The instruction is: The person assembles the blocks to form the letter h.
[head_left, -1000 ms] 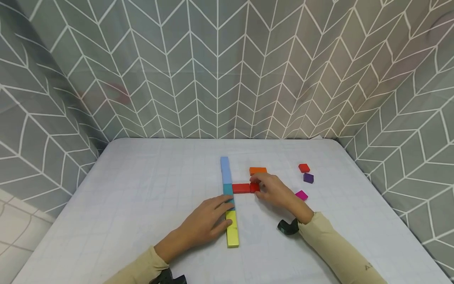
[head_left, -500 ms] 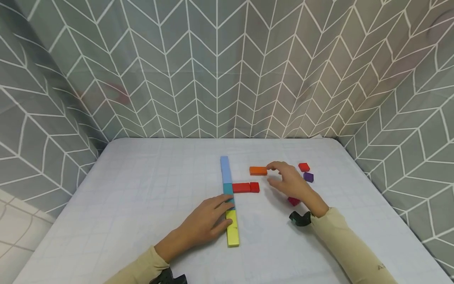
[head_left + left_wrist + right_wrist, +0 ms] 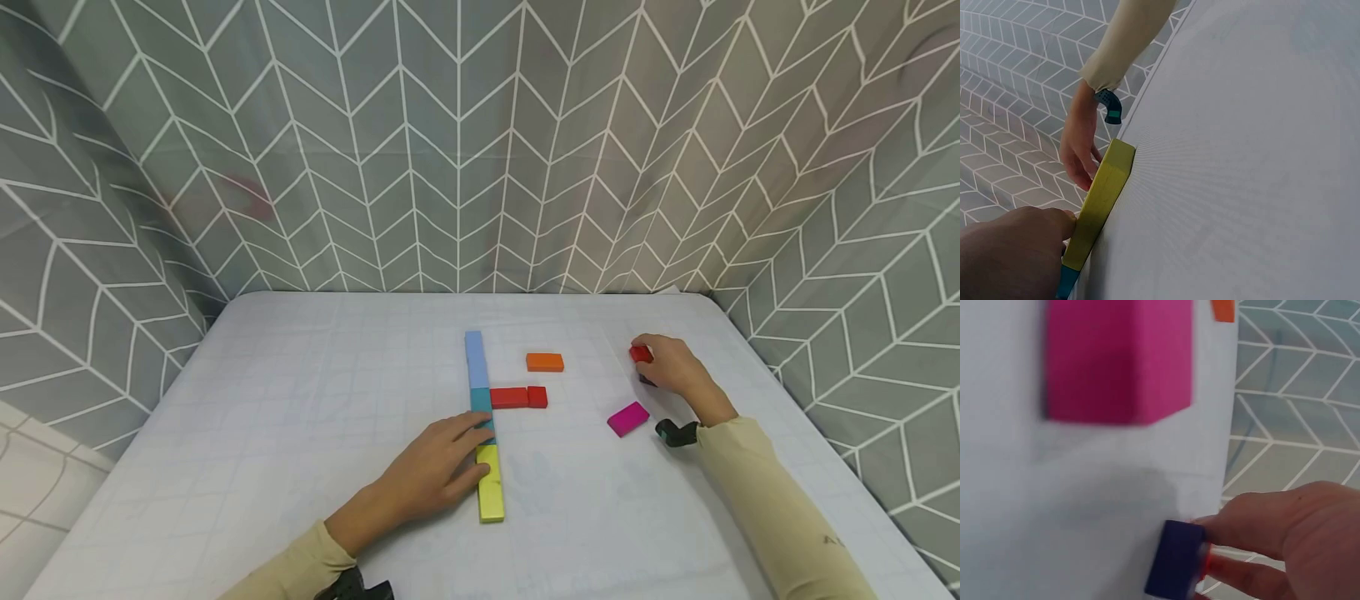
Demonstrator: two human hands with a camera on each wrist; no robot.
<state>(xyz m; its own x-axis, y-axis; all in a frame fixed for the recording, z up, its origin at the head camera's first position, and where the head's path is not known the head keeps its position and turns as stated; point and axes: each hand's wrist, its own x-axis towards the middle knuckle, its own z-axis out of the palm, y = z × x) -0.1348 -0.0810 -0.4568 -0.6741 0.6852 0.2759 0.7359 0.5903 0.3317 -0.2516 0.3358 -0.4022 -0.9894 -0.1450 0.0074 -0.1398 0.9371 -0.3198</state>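
My left hand (image 3: 420,467) rests on a straight column of blocks, fingertips over the teal block (image 3: 481,399) and thumb on the yellow block (image 3: 491,502). A light blue block (image 3: 476,358) forms the column's far end. From the teal part a red block (image 3: 509,398) juts right, followed by a small red block (image 3: 537,397). Far to the right, my right hand (image 3: 681,372) pinches another red block (image 3: 641,353) between thumb and fingers. The right wrist view shows a purple block (image 3: 1175,559) right beside those fingers, partly hiding the red one.
An orange block (image 3: 544,362) lies beyond the red pair. Between the column and my right forearm is a magenta block (image 3: 627,418). The white-covered table (image 3: 315,358) ends at a patterned curtain (image 3: 427,150) behind and at the sides.
My right hand has left the small red block by the column and moved right, past the orange block, to the red block at the far right. The left hand has stayed still.
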